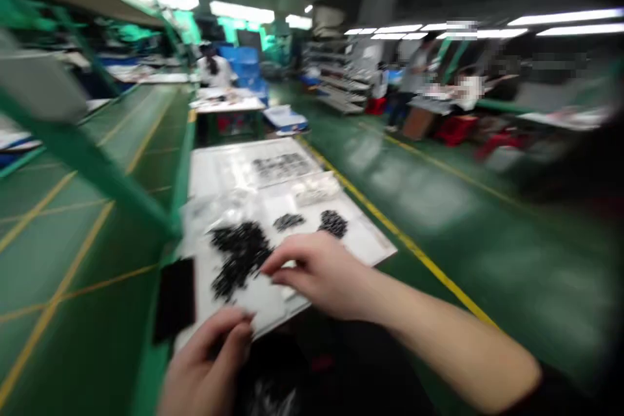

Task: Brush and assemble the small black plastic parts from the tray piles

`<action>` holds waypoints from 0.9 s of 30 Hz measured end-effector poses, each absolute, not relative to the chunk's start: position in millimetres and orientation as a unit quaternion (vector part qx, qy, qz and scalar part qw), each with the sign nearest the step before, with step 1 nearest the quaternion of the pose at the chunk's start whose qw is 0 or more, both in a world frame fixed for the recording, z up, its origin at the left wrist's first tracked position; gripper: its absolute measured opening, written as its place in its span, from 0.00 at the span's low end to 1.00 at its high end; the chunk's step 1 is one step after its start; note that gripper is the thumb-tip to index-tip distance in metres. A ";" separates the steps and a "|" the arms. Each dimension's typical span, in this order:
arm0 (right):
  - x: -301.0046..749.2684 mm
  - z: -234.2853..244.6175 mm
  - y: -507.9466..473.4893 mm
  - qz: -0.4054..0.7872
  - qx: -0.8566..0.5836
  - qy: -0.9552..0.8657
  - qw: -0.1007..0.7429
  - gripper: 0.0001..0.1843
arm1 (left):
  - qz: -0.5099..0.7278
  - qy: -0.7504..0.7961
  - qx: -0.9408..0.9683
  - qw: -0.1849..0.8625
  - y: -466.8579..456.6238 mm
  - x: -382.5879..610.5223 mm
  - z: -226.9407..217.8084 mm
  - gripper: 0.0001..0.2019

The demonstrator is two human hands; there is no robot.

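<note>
My right hand [316, 273] reaches over a white table [363, 244], fingers pinched together at the edge of a large pile of small black parts [238, 253]. Whether it holds one is lost in blur. Two smaller heaps of black parts [334, 222] lie farther back. My left hand [209, 364] sits at the table's near edge with fingers curled in a pinch; what it holds, if anything, I cannot make out. Clear plastic bags [221, 208] lie behind the big pile.
A black flat object [174, 299] lies at the table's left edge. A green frame post [88, 159] slants across the left. Green floor with a yellow line [414, 250] runs on the right. Other people work at distant tables [229, 103].
</note>
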State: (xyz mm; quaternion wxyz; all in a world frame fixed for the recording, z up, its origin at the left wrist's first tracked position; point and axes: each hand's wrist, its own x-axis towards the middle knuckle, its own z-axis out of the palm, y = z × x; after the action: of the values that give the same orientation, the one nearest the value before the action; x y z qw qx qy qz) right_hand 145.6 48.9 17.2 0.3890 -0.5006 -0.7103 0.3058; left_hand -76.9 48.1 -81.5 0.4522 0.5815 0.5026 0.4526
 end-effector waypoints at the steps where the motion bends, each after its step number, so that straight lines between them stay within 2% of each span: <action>1: 151.3 20.0 41.1 0.316 -0.498 -0.704 0.395 0.05 | 0.437 0.502 0.586 0.462 35.2 -81.7 -79.1 0.13; 5: 157.7 18.4 23.0 0.343 -0.461 -0.716 0.396 0.08 | 0.434 0.426 0.620 0.495 22.0 -67.4 -68.3 0.06; 11: 151.8 4.3 22.1 0.284 -0.404 -0.768 0.408 0.05 | 0.439 0.348 0.659 0.502 22.7 -57.8 -62.1 0.05; 15: 152.2 -1.7 24.6 0.289 -0.396 -0.768 0.412 0.05 | 0.436 0.337 0.668 0.501 20.0 -59.1 -62.1 0.07; 19: 152.4 -0.8 24.6 0.316 -0.421 -0.755 0.392 0.05 | 0.425 0.332 0.705 0.461 21.4 -59.0 -60.1 0.09; 23: 154.1 2.3 26.1 0.350 -0.461 -0.743 0.336 0.09 | 0.415 0.307 0.767 0.380 26.0 -61.2 -59.1 0.12; 27: 156.6 0.7 26.5 0.324 -0.465 -0.762 0.312 0.09 | 0.398 0.296 0.810 0.313 27.8 -62.6 -57.4 0.14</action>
State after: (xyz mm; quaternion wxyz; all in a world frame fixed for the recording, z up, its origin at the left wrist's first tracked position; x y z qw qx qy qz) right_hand 156.6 26.5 0.7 0.3125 -0.4648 -0.7622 0.3244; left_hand -62.6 27.8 -57.4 0.3129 0.8101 0.2963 0.3975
